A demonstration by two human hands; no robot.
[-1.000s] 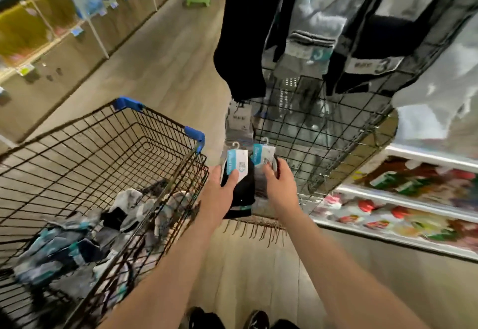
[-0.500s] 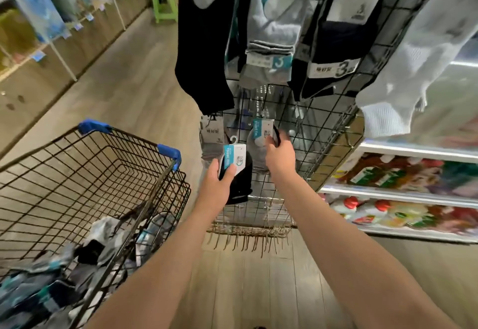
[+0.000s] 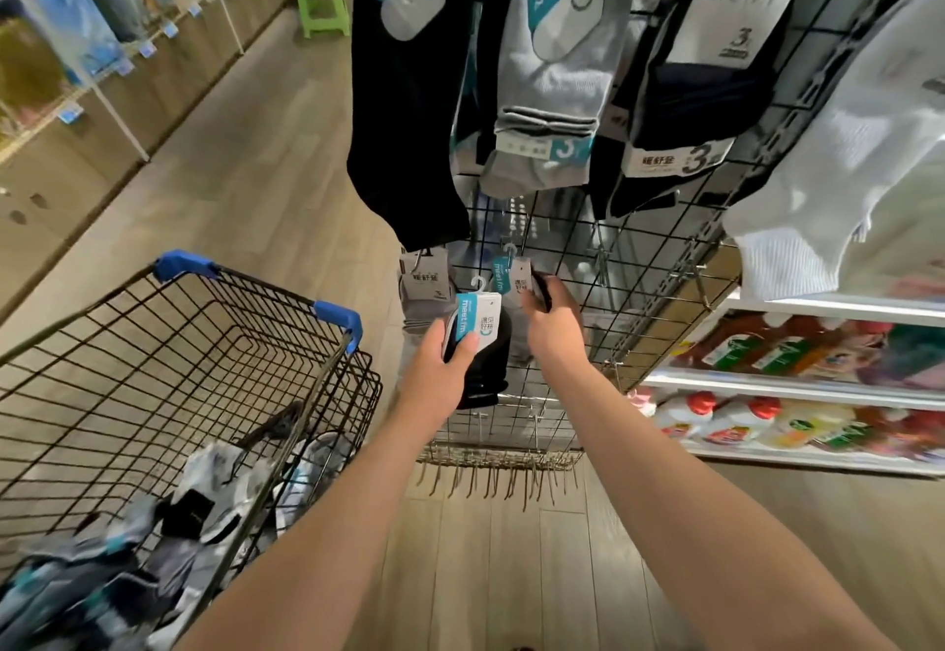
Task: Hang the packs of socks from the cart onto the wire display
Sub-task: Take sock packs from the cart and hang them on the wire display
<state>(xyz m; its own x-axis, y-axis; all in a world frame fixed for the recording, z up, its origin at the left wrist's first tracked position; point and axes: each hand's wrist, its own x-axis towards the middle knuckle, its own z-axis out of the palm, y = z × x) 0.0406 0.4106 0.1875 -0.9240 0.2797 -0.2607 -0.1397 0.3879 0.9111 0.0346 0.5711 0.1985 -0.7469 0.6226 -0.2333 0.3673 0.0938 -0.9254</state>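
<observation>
Head view, two packs in hand, left hand [image 3: 439,370] gripped one black sock pack [image 3: 486,359] with teal-white card, right hand [image 3: 555,329] pinched second pack [image 3: 517,281] against one wire display [image 3: 645,261], one cart [image 3: 255,278] alongside

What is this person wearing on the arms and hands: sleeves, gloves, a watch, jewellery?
Nothing shows. The left forearm and right forearm are bare from the bottom edge of the frame to the wrists, with no sleeve or cuff in view. The left hand and right hand are ungloved. No watch, bracelet or ring is visible, though the right hand's fingers are mostly hidden.
</observation>
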